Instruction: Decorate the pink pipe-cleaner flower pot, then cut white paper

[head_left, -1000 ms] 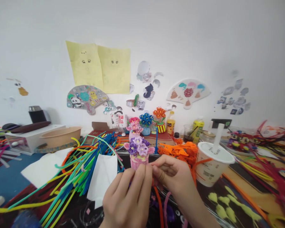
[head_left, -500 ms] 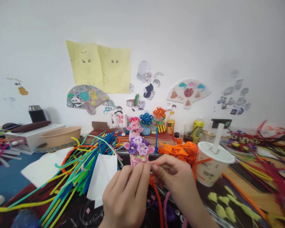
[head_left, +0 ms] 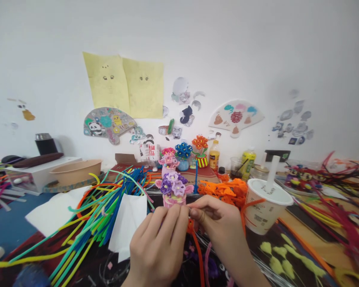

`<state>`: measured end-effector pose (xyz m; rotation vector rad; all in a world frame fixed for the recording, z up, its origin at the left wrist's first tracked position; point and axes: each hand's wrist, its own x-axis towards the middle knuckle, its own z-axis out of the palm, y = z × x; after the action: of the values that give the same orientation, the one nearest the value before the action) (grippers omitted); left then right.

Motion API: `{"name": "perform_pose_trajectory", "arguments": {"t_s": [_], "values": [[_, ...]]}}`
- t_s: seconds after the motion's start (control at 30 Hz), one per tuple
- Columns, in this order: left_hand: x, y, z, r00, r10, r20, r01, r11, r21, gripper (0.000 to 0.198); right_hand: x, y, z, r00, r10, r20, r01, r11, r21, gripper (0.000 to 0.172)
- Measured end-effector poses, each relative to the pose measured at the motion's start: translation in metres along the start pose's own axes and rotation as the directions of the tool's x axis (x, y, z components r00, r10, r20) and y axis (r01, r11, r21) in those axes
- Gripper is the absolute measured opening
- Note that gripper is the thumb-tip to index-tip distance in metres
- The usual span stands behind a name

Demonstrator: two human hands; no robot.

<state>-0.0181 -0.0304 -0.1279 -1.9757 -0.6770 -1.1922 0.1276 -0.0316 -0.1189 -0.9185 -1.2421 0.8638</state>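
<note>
My left hand (head_left: 160,241) is closed, its fingers bent and pressed together, with the back of the hand toward me. Close against its fingertips, my right hand (head_left: 219,225) pinches with thumb and index finger. Between them an orange pipe cleaner (head_left: 197,249) shows, bunched near the fingertips and hanging in a strip below; the exact grip is hidden by the fingers. Just behind the hands stands a pink pot (head_left: 174,200) with purple and lilac pipe-cleaner flowers (head_left: 174,184).
Left lies a bundle of green, blue and yellow pipe cleaners (head_left: 107,215) beside white paper (head_left: 128,223). Orange pipe-cleaner pieces (head_left: 224,191) and a lidded drink cup (head_left: 266,207) with a straw stand right. Finished flower pots (head_left: 202,161) and bottles (head_left: 214,155) line the back.
Both hands stay together with their fingertips nearly touching and have barely moved. The whole view has shifted very slightly.
</note>
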Motion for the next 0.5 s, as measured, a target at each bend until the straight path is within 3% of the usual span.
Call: {"name": "perform_pose_trajectory", "arguments": {"t_s": [0.4, 0.5], "values": [[-0.0015, 0.0002, 0.0028, 1.000, 0.019, -0.004, -0.019, 1.000, -0.012, 0.016, 0.0008, -0.0008, 0.0005, 0.997, 0.058, 0.051, -0.062, 0.995, 0.076, 0.034], [0.0009, 0.0011, 0.0031, 0.999, -0.043, -0.023, 0.042, 0.997, -0.059, 0.012, 0.0003, -0.0011, 0.0002, 0.996, 0.066, 0.057, -0.073, 0.990, 0.124, 0.034]]}}
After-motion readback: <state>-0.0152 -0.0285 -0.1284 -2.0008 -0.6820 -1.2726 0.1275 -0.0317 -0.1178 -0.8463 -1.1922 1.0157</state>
